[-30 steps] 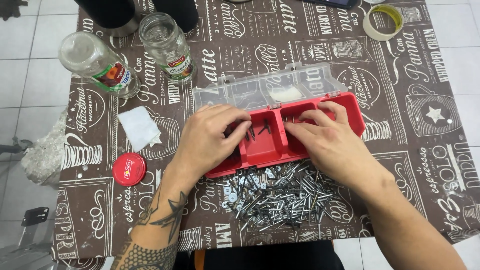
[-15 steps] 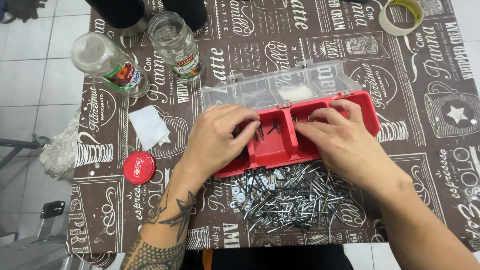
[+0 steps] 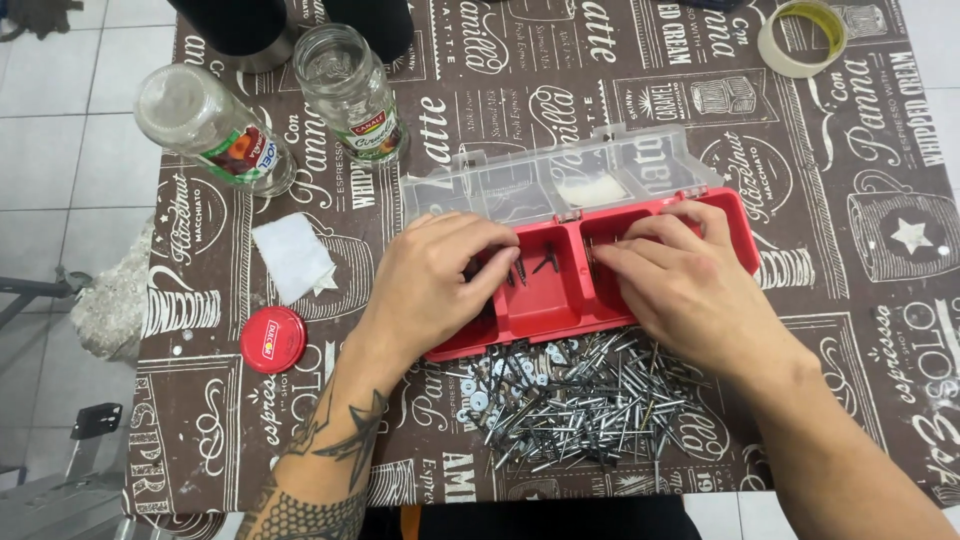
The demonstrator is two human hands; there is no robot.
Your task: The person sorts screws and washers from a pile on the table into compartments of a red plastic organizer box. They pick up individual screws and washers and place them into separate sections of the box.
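Both hands in red tray: left hand fingers curled over left compartment, right hand flat, spread; pinching unclear. Screw pile near.

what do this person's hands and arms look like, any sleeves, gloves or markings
Both hands are bare: no gloves, rings or watch show. The left hand leads to an uncovered forearm with dark tattoos, a star-like figure and denser patterning nearer the elbow. The right hand and its forearm show no sleeve or markings.
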